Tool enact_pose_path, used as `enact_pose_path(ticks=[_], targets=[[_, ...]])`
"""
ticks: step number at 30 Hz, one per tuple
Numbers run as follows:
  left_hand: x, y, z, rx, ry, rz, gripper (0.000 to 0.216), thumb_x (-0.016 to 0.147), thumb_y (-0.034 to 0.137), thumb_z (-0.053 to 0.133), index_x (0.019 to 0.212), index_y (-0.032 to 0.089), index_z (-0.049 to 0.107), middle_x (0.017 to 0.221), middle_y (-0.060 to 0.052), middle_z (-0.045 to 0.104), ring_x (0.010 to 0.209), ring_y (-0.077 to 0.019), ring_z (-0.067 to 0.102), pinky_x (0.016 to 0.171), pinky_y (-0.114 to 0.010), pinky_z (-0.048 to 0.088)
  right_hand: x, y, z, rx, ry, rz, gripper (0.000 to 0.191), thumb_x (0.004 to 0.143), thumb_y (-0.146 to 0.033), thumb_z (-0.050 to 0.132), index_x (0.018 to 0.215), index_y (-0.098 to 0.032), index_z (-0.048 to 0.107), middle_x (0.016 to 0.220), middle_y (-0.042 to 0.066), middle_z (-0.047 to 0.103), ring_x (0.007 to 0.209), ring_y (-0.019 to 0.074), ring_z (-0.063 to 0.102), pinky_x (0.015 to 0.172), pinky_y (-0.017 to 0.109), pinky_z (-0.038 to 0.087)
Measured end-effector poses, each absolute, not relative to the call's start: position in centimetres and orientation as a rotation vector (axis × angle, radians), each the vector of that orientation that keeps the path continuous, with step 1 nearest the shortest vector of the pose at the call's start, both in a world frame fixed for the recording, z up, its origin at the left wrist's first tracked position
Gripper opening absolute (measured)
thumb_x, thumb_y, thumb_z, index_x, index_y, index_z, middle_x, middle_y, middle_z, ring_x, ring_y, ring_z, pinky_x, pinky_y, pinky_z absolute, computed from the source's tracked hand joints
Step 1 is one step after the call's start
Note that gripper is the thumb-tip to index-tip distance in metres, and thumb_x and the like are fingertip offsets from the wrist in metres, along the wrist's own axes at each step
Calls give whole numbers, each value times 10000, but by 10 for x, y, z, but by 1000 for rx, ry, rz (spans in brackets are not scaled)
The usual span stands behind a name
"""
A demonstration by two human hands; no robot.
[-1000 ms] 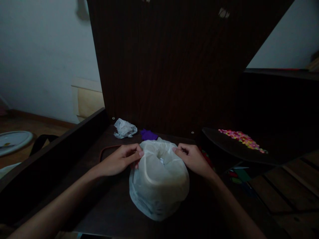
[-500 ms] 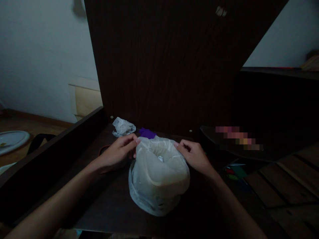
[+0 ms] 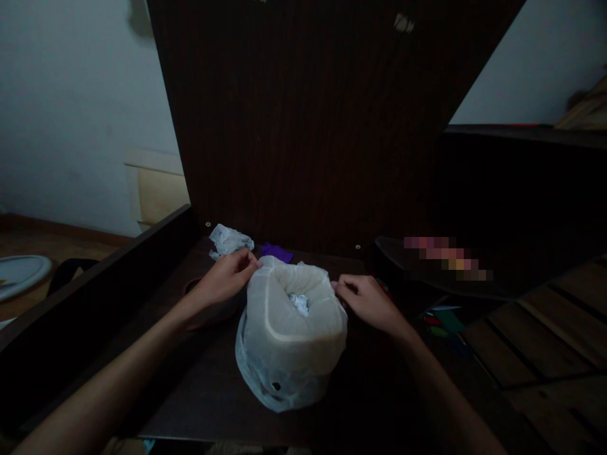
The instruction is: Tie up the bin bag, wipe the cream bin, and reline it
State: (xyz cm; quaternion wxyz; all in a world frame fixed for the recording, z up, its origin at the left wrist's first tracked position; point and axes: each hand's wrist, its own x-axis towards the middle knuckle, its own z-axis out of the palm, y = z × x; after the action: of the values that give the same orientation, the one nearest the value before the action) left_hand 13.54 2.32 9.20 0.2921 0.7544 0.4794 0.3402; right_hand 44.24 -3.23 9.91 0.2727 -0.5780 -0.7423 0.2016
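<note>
A translucent white plastic bag [image 3: 289, 373] is draped over a squarish container whose rim shows through the film. Its mouth faces up, and crumpled white pieces [image 3: 300, 304] lie deep inside. My left hand [image 3: 227, 275] pinches the bag at the far left of the rim. On the opposite side, my right hand [image 3: 367, 300] has thumb and finger pinched at the bag's right edge. Small dark holes show low on the bag's front.
Behind the bag lie a crumpled clear plastic bag [image 3: 231, 240] and a purple piece [image 3: 277, 253]. A reddish-rimmed object [image 3: 192, 285] is partly hidden by my left arm. A dark board [image 3: 303, 126] rises behind; a raised side board [image 3: 118, 265] runs along the left.
The bag has been drawn down tighter over the container, so its squarish rim stands out and more of the white pieces inside shows. My view has shifted slightly.
</note>
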Motion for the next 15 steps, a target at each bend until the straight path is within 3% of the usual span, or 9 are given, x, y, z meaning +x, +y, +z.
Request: enact_pose_path(ticks=[4, 8, 10, 12, 15], targets=[[139, 2, 111, 2141, 1471, 989, 494, 976, 606, 408, 736, 203, 562, 649, -18, 609, 632, -209, 592, 605, -308, 383, 441, -30, 109, -1471, -1891, 545, 363, 965, -479, 496, 794, -193, 639, 697, 8, 633, 608, 147, 537, 589, 276, 393], [145, -12, 121, 2227, 1424, 960, 485, 963, 624, 458, 795, 194, 604, 740, -46, 672, 678, -227, 624, 632, -322, 407, 434, -13, 112, -1330, -1958, 542, 288, 959, -389, 570, 1134, -210, 711, 1050, 68, 749, 824, 182, 661, 734, 306, 487], [148, -10, 119, 2227, 1383, 1005, 423, 940, 584, 525, 953, 180, 648, 892, -75, 720, 758, -243, 656, 674, -331, 450, 430, 0, 111, -1266, -1977, 609, 286, 947, -371, 588, 1130, -199, 726, 1118, 86, 754, 925, 200, 682, 803, 324, 506], [151, -3, 114, 2177, 1289, 1029, 414, 919, 537, 570, 1091, 171, 663, 1026, -96, 736, 827, -251, 676, 711, -338, 490, 426, 11, 110, -1221, -1989, 695, 259, 933, -365, 594, 1026, -177, 745, 1042, 87, 767, 912, 203, 689, 794, 322, 511], [155, 7, 107, 2002, 1107, 990, 378, 908, 504, 586, 1030, 167, 705, 979, -83, 751, 846, -247, 688, 714, -327, 521, 423, 20, 110, -1207, -2008, 713, 228, 898, -352, 607, 875, -164, 733, 874, 64, 751, 798, 185, 666, 710, 298, 490]])
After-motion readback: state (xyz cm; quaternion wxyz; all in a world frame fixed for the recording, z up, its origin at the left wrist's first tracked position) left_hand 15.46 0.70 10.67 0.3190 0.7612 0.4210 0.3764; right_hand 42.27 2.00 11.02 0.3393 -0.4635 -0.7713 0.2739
